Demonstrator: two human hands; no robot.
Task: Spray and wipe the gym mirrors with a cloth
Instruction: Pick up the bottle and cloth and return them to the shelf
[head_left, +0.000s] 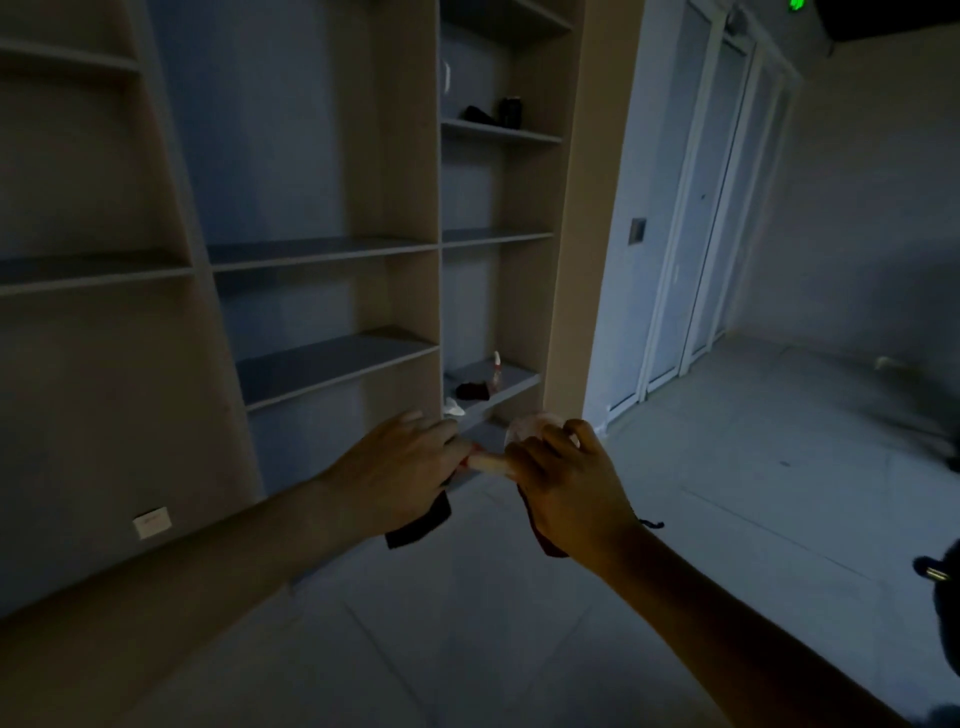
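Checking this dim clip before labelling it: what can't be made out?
Head view:
Pale object: mostly covered by the left hand and right hand; unidentifiable.
Dark cloth: top hidden under the left hand.
Upper-shelf items: too dim, small.
Dark shape: cut off by right edge.

Both bare forearms reach forward and nearly meet. Left grip (400, 467), back up, curls its fingers (441, 431) onto a dark cloth (418, 527); right grip (569, 483) is wrapped round a pale bottle (491, 464)

Shelf unit (410, 156) stands close ahead; open tiled floor (727, 467) lies free to the right
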